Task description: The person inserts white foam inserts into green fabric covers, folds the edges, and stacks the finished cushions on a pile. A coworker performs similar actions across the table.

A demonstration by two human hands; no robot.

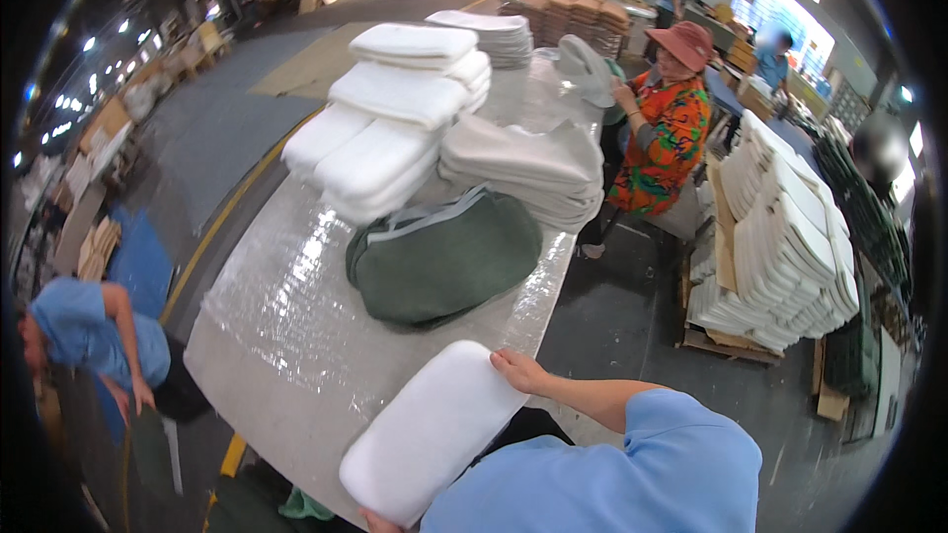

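A white padded cushion [432, 431] with rounded corners lies at the table's near edge, close against my body. My right hand [518, 372] grips its far right corner, thumb on top and fingers mostly hidden. At its near left end is my left hand [376, 521], only partly in view, closed on the edge. Beyond the cushion lies a dark green fabric cover [444, 259] with a grey strip along its far edge. Behind that, a stack of beige-grey pads [528, 166] sits on the right and a stack of white pads [380, 153] on the left.
Clear plastic film covers the table [286, 336]. Across its right side a co-worker in an orange patterned top [671, 143] handles a grey piece [586, 69]. Another person in blue [104, 331] bends at the left. A pallet stack of white pads [780, 237] stands right.
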